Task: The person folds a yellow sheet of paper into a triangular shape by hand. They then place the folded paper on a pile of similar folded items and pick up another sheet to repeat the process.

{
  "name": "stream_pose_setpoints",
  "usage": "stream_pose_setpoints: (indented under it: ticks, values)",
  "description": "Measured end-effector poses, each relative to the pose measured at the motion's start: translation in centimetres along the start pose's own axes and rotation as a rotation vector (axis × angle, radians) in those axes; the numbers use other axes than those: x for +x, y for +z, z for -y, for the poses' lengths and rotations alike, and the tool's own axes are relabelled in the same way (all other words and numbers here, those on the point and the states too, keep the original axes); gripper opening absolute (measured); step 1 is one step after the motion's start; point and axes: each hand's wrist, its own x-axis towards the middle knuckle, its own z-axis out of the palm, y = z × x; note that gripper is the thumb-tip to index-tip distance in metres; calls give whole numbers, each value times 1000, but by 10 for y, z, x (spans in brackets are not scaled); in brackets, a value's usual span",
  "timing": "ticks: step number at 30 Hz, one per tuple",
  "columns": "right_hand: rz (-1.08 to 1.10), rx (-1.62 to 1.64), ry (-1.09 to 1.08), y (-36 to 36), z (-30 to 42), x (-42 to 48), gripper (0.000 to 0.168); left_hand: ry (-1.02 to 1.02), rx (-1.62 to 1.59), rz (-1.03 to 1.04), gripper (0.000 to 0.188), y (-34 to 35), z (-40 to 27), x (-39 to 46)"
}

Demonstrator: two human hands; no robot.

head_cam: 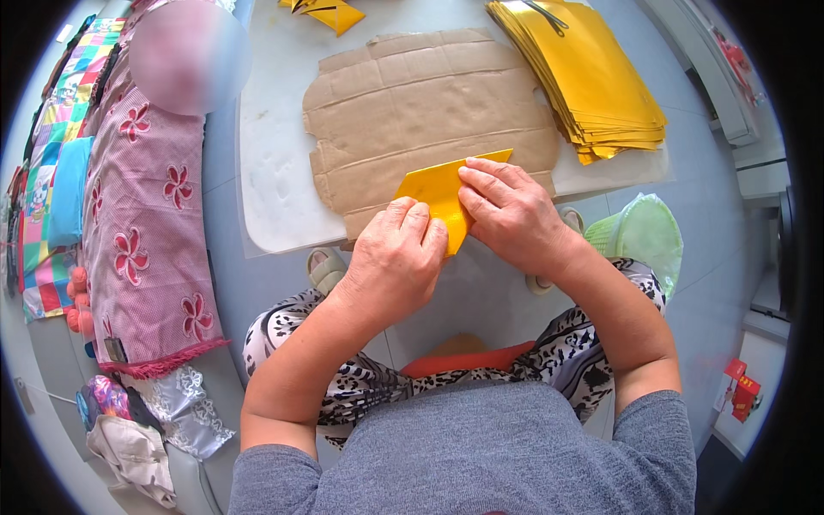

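Observation:
A folded sheet of shiny gold paper lies slantwise over the near edge of a flattened cardboard piece. My left hand grips its near left side, with the fingers curled and the thumb partly hidden. On the right side, my right hand holds the same paper, fingertips pressed on its upper face. One pointed corner of the paper sticks out beyond my right fingers. The paper's near tip hangs between both hands, past the cardboard's edge.
A thick stack of gold sheets sits at the table's right, with a dark metal tool on top. Folded gold pieces lie at the far edge of the white table. A green lined basket stands on the floor; a pink-covered sofa is left.

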Motion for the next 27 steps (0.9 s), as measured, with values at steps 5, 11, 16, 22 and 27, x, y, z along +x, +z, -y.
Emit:
stream_pose_setpoints:
  ticks: [5,11,16,22,27]
  values:
    - [-11,166,98,-2,-2,3,14,-45,-160,9,19,-16,8,2]
    - [11,361,146,-1,-15,8,7,-194,-213,113,8,-28,24,8]
    - [46,382,268,-1,-12,15,9,-275,-232,25,8,-16,39,14]
    - [74,316,338,1,-8,20,13,-321,-245,11,8,-8,51,22]
    - [90,300,341,-1,-6,22,14,-263,-215,-84,3,4,56,22]
